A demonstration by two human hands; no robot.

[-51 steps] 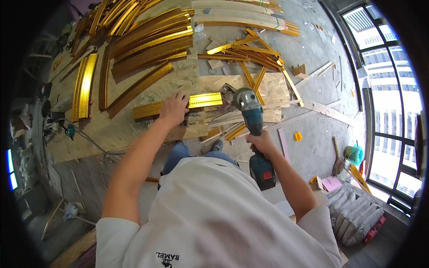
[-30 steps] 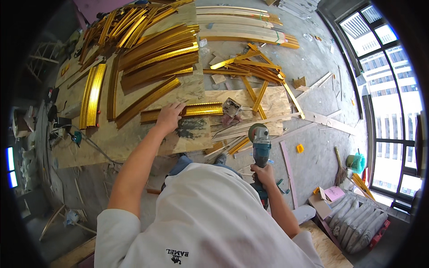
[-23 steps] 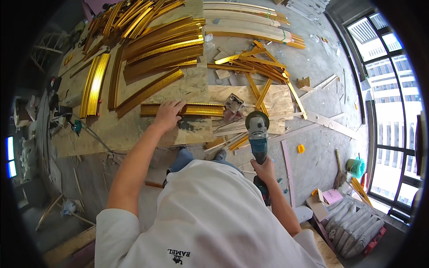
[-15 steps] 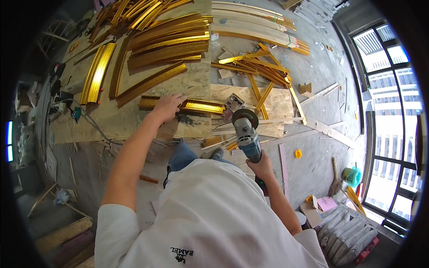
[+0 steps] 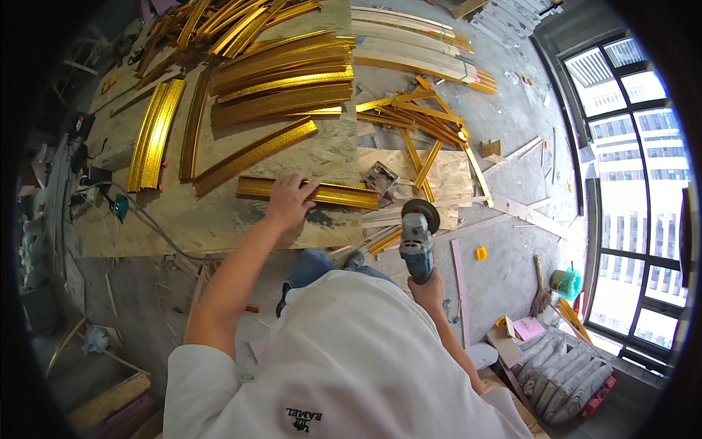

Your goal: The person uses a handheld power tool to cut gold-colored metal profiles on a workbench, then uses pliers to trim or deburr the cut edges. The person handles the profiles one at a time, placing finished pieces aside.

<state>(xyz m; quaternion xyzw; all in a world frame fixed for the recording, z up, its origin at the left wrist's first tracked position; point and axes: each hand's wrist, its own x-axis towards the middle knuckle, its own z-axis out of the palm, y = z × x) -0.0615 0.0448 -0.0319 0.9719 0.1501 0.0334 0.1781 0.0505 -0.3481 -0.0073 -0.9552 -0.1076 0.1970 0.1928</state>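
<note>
With my left hand (image 5: 291, 201) I grip a short gold moulding strip (image 5: 344, 196) lying at the front edge of the plywood work table (image 5: 139, 227); my fingers curl over its top. My right hand (image 5: 426, 291) is closed on the handle of a teal and grey cordless angle grinder (image 5: 418, 249), held right of the strip with its disc (image 5: 428, 214) up near the strip's right end, apart from it. A small metal fixture (image 5: 380, 177), too unclear to name, sits beside that end. Longer gold mouldings (image 5: 256, 155) lie behind my left hand.
Piles of gold mouldings (image 5: 281, 69) cover the table's back. A cable (image 5: 172, 244) runs along its left. Loose strips (image 5: 409, 110), plywood and offcuts litter the concrete floor (image 5: 512, 110). A broom (image 5: 540, 285), green bucket (image 5: 564, 282) and grey sacks (image 5: 557, 373) stand near the windows.
The grinder has swung round from sideways to disc-up, dipped lower, then risen and shifted beside the strip's end. My left hand and strip have shifted in view along with the surroundings.
</note>
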